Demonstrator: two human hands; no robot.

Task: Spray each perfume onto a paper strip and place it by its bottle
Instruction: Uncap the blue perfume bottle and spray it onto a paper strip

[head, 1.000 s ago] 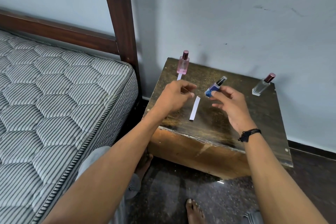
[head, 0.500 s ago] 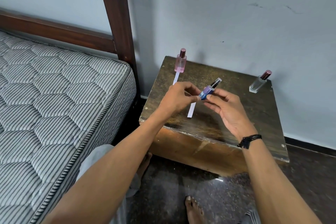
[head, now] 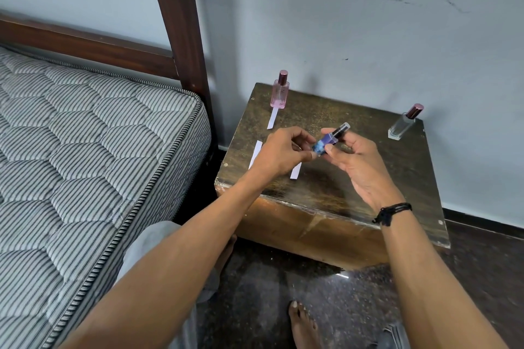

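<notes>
Both hands hold a small blue perfume bottle point(head: 326, 142) with a black sprayer above the wooden side table point(head: 368, 178). My right hand point(head: 355, 163) grips its body between thumb and fingers. My left hand point(head: 280, 151) pinches its lower end. A pink bottle point(head: 280, 91) stands at the table's back left with a paper strip point(head: 273, 119) in front of it. A clear bottle point(head: 404, 123) with a dark red cap stands at the back right. Two more paper strips lie on the table, one point(head: 255, 153) left of my left hand, one point(head: 295, 171) partly hidden under it.
A striped mattress point(head: 85, 164) on a dark wooden bed frame point(head: 181, 37) lies close on the left. The wall runs right behind the table. My bare feet point(head: 303, 326) rest on the dark stone floor below the table's front edge.
My right hand brought the blue bottle down and left toward my left hand, which now pinches its lower end. A second loose strip has come into view at the left.
</notes>
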